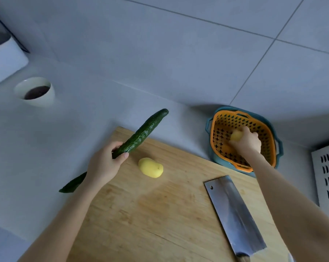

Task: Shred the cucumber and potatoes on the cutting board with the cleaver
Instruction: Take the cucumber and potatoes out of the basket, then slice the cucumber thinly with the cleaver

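The left hand [103,163] grips the cucumber [141,135] over the cutting board's [159,214] left edge; the right hand [248,142] closes on a potato [236,136] inside the orange basket [263,129] beyond the board's far right corner. Best to set both down beside the potato mid-board [150,167], clear of the cleaver [235,214] lying near the right edge.

No text, label, brand, number or sign can be read anywhere in this view.
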`<move>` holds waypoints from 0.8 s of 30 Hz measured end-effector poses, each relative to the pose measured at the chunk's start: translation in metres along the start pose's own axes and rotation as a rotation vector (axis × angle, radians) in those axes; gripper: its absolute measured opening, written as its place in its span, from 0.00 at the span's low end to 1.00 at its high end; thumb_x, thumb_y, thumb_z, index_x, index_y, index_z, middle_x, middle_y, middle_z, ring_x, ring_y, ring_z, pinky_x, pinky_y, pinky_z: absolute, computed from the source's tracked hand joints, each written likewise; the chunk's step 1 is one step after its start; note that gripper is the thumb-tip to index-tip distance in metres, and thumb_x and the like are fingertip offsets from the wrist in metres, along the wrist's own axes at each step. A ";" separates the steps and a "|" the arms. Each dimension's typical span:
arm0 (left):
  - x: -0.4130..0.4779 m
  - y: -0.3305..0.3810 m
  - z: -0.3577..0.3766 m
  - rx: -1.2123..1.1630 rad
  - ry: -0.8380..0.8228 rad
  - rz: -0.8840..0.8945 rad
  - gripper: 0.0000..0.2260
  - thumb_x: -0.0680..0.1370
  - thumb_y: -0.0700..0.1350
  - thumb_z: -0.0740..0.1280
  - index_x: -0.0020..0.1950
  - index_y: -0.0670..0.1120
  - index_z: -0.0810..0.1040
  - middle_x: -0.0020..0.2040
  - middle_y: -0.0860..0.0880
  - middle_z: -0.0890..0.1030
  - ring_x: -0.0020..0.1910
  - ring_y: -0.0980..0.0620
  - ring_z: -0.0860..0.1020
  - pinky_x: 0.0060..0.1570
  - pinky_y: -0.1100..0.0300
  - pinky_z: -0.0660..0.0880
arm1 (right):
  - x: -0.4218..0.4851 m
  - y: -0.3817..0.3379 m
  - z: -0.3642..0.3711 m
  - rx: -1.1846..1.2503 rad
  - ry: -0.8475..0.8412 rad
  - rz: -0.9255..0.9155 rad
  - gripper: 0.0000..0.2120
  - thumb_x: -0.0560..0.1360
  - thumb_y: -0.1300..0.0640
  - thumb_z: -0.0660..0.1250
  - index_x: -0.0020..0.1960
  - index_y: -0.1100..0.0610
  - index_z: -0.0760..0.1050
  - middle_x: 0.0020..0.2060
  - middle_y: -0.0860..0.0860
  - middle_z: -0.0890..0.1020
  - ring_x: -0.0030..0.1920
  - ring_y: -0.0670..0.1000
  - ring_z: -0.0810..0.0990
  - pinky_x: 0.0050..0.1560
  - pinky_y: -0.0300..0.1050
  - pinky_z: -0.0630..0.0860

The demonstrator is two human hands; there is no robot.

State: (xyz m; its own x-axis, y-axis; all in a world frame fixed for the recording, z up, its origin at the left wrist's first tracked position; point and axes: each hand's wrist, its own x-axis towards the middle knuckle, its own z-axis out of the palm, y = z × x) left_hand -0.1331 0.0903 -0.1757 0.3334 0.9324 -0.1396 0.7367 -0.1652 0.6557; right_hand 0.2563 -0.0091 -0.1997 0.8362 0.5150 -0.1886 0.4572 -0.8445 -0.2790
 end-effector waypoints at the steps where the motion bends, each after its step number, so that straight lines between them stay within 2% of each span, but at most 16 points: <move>1: -0.006 -0.004 0.000 0.002 0.004 -0.030 0.14 0.78 0.46 0.67 0.63 0.47 0.75 0.52 0.51 0.79 0.53 0.49 0.77 0.46 0.59 0.68 | -0.012 -0.005 -0.004 0.094 0.060 -0.019 0.30 0.69 0.51 0.73 0.67 0.53 0.65 0.60 0.62 0.70 0.49 0.63 0.76 0.46 0.53 0.77; 5: -0.035 -0.017 0.011 -0.079 0.009 -0.180 0.13 0.79 0.45 0.65 0.62 0.42 0.75 0.48 0.50 0.77 0.45 0.51 0.76 0.36 0.63 0.66 | -0.091 -0.034 -0.019 0.388 0.220 -0.279 0.27 0.67 0.54 0.73 0.63 0.51 0.68 0.54 0.52 0.70 0.46 0.52 0.71 0.45 0.44 0.69; 8: -0.062 -0.022 0.017 -0.162 0.053 -0.272 0.13 0.80 0.47 0.63 0.61 0.42 0.76 0.44 0.49 0.78 0.39 0.54 0.75 0.33 0.63 0.67 | -0.156 -0.051 -0.009 0.440 0.119 -0.564 0.28 0.63 0.57 0.76 0.61 0.54 0.70 0.52 0.51 0.72 0.46 0.48 0.70 0.44 0.40 0.68; 11: -0.085 -0.025 0.014 -0.269 0.092 -0.290 0.11 0.80 0.46 0.64 0.59 0.43 0.77 0.42 0.50 0.79 0.40 0.55 0.76 0.33 0.64 0.67 | -0.204 -0.058 0.025 0.268 -0.123 -0.947 0.31 0.62 0.53 0.74 0.62 0.48 0.67 0.55 0.54 0.73 0.48 0.54 0.77 0.43 0.47 0.76; 13: -0.092 -0.025 0.006 -0.313 0.111 -0.299 0.11 0.79 0.46 0.65 0.60 0.44 0.77 0.44 0.52 0.79 0.43 0.55 0.77 0.38 0.62 0.71 | -0.225 -0.068 0.053 0.053 -0.192 -1.165 0.32 0.61 0.51 0.74 0.62 0.48 0.65 0.54 0.56 0.74 0.42 0.57 0.78 0.37 0.50 0.77; 14: -0.093 -0.025 0.002 -0.326 0.118 -0.298 0.12 0.79 0.46 0.65 0.61 0.44 0.77 0.45 0.53 0.79 0.45 0.54 0.77 0.41 0.59 0.73 | -0.232 -0.075 0.065 -0.019 -0.207 -1.218 0.32 0.61 0.51 0.74 0.61 0.49 0.65 0.52 0.57 0.75 0.39 0.57 0.78 0.35 0.49 0.77; 17: -0.095 -0.024 -0.008 -0.307 0.124 -0.264 0.14 0.79 0.46 0.66 0.63 0.45 0.77 0.47 0.54 0.79 0.48 0.51 0.78 0.45 0.55 0.74 | -0.241 -0.099 0.092 -0.150 -0.184 -1.249 0.31 0.62 0.53 0.74 0.63 0.52 0.67 0.51 0.59 0.77 0.40 0.59 0.78 0.36 0.50 0.76; 19: -0.096 -0.019 -0.013 -0.281 0.123 -0.216 0.14 0.79 0.45 0.66 0.64 0.44 0.76 0.48 0.54 0.78 0.49 0.53 0.76 0.44 0.61 0.73 | -0.243 -0.109 0.098 -0.209 -0.178 -1.210 0.29 0.69 0.53 0.70 0.69 0.50 0.66 0.58 0.59 0.75 0.49 0.61 0.77 0.42 0.51 0.74; 21: -0.097 -0.011 -0.016 -0.238 0.120 -0.149 0.14 0.79 0.45 0.65 0.64 0.45 0.76 0.48 0.56 0.77 0.47 0.57 0.75 0.41 0.68 0.69 | -0.245 -0.111 0.094 -0.220 -0.197 -1.187 0.30 0.74 0.50 0.65 0.73 0.48 0.58 0.65 0.57 0.70 0.58 0.60 0.73 0.47 0.52 0.74; 22: -0.098 -0.007 -0.017 -0.221 0.117 -0.115 0.14 0.79 0.45 0.65 0.64 0.45 0.76 0.47 0.58 0.77 0.47 0.59 0.75 0.41 0.70 0.67 | -0.246 -0.108 0.087 -0.185 -0.189 -1.189 0.30 0.75 0.49 0.65 0.74 0.48 0.57 0.66 0.56 0.70 0.59 0.60 0.72 0.49 0.52 0.74; 24: -0.099 0.002 -0.018 -0.201 0.098 -0.040 0.14 0.79 0.45 0.66 0.64 0.46 0.76 0.47 0.61 0.76 0.49 0.57 0.76 0.41 0.71 0.67 | -0.247 -0.089 0.068 -0.072 -0.139 -1.156 0.27 0.73 0.47 0.66 0.71 0.50 0.65 0.62 0.55 0.74 0.57 0.59 0.75 0.46 0.52 0.76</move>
State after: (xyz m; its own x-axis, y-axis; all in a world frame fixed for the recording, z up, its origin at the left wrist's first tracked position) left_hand -0.1750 0.0037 -0.1472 0.2403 0.9653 -0.1026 0.6126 -0.0688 0.7874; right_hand -0.0111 -0.0511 -0.1926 -0.1281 0.9909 0.0407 0.9447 0.1344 -0.2990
